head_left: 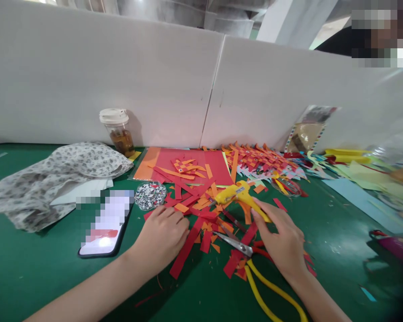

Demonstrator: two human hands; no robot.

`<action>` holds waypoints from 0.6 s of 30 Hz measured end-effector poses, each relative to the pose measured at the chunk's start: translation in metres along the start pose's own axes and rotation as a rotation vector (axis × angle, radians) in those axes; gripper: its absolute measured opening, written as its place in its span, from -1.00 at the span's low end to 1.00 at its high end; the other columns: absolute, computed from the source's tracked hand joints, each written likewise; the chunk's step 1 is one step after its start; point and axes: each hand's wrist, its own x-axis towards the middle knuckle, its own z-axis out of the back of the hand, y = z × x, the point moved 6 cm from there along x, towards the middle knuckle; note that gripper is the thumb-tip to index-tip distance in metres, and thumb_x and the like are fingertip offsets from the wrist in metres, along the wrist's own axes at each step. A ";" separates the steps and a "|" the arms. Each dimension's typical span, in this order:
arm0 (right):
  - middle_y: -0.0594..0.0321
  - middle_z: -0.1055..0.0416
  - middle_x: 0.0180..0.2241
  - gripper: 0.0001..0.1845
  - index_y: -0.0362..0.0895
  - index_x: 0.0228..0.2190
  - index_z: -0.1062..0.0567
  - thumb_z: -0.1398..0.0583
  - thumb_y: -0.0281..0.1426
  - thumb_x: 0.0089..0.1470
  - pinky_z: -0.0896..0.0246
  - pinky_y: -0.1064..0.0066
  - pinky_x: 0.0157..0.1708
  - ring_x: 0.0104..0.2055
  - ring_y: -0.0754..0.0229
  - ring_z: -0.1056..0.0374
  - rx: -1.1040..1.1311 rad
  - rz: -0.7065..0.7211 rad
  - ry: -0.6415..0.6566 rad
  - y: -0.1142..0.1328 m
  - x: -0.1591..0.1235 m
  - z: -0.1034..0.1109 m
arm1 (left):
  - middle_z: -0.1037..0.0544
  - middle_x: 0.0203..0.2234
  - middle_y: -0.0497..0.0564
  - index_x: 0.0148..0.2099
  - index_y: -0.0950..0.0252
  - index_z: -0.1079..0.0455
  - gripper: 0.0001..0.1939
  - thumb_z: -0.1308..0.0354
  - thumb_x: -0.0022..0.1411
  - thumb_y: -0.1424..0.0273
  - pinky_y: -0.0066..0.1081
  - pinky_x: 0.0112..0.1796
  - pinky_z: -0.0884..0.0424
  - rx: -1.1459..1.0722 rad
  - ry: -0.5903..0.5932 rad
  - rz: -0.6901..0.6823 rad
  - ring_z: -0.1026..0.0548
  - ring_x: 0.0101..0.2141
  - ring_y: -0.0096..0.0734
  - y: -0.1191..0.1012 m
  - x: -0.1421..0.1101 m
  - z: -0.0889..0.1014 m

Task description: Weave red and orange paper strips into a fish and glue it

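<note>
My right hand (282, 239) reaches over the paper scraps, its fingers curled onto the handle of a yellow glue gun (237, 195) that lies on a heap of red and orange paper strips (201, 219). Its palm hangs over scissors (237, 243) with red and yellow handles. My left hand (163, 235) rests knuckles up at the left edge of the strips, fingers curled under; what they hold is hidden. A round clear dish of googly eyes (150, 195) sits just above that hand. Woven red-orange paper fish (258, 158) are lined up behind.
A phone (105, 223) lies left of my left hand, beside patterned cloth (53, 179). A lidded cup (118, 129) stands against the white partition (154, 80). Red paper sheets (201, 163), yellow and light-blue papers (356, 179) and a packet (309, 127) lie on the green table (339, 250). Another person is at top right.
</note>
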 end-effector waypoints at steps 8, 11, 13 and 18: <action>0.06 -0.47 -0.18 -0.67 -0.15 -0.09 -0.42 -0.13 -0.35 0.09 -0.26 0.24 -0.13 -0.17 0.04 -0.39 -0.198 -0.113 -0.179 -0.027 0.015 0.029 | -0.49 -0.50 -0.01 -0.39 0.27 -0.37 -0.80 0.04 0.23 0.46 -0.28 -0.39 -0.34 -0.043 0.009 -0.025 -0.43 -0.45 -0.30 -0.009 -0.016 -0.001; 0.03 -0.46 -0.19 -0.65 -0.17 -0.11 -0.41 -0.10 -0.28 0.09 -0.27 0.25 -0.19 -0.20 0.02 -0.40 -0.239 -0.205 -0.132 -0.051 0.015 0.022 | -0.50 -0.48 -0.01 -0.38 0.27 -0.37 -0.81 0.04 0.24 0.44 -0.27 -0.35 -0.36 -0.042 -0.008 0.028 -0.45 -0.41 -0.28 0.002 -0.012 -0.002; 0.06 -0.48 -0.22 -0.65 -0.16 -0.15 -0.42 -0.08 -0.25 0.08 -0.29 0.28 -0.26 -0.25 0.03 -0.42 -0.237 -0.246 -0.062 -0.065 0.011 0.013 | -0.51 -0.45 0.00 -0.33 0.27 -0.37 -0.83 0.04 0.24 0.45 -0.26 -0.33 -0.36 -0.027 -0.021 0.059 -0.46 -0.38 -0.27 0.009 -0.010 -0.003; 0.10 -0.50 -0.30 -0.67 -0.14 -0.18 -0.40 -0.05 -0.24 0.06 -0.27 0.28 -0.39 -0.33 0.02 -0.43 -0.306 -0.301 0.162 -0.087 -0.003 -0.012 | -0.53 -0.35 0.05 -0.23 0.30 -0.35 -0.86 0.03 0.24 0.44 -0.26 -0.31 -0.36 -0.006 -0.056 0.147 -0.46 -0.30 -0.22 0.026 0.000 -0.005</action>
